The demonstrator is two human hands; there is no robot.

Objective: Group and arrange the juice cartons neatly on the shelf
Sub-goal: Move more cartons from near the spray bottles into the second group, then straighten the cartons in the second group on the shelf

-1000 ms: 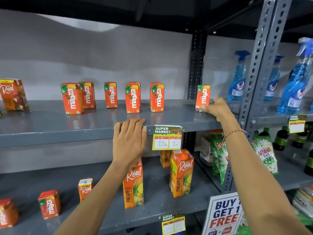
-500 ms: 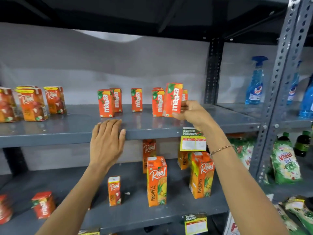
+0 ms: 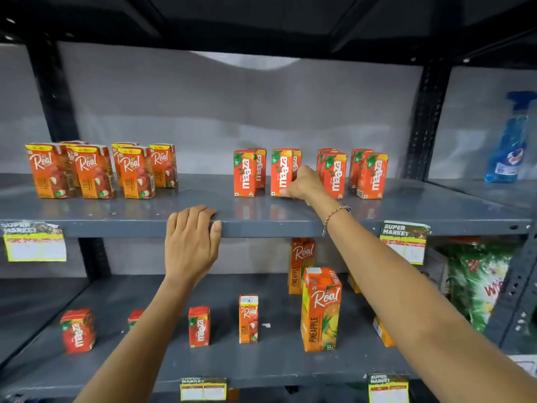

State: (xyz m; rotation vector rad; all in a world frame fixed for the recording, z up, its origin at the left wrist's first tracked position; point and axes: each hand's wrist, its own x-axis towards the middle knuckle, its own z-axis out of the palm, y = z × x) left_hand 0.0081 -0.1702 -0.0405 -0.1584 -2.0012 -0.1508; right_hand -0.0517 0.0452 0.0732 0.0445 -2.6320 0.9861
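Note:
On the upper grey shelf several small orange Maaza cartons stand in pairs. My right hand grips one Maaza carton standing upright on the shelf, second pair from the left. Other Maaza cartons stand at its left and right. A group of several Real litchi cartons stands at the shelf's left. My left hand rests flat on the shelf's front edge, holding nothing.
The lower shelf holds scattered small Maaza cartons, a small Real carton and tall Real pineapple cartons. Price tags hang on the shelf edges. A blue spray bottle and green detergent packs sit in the right bay.
My right hand took a Maaza carton from the shelf's right end, carried it left and set it down among the other Maaza cartons. The view shifted left; my left hand stays on the edge.

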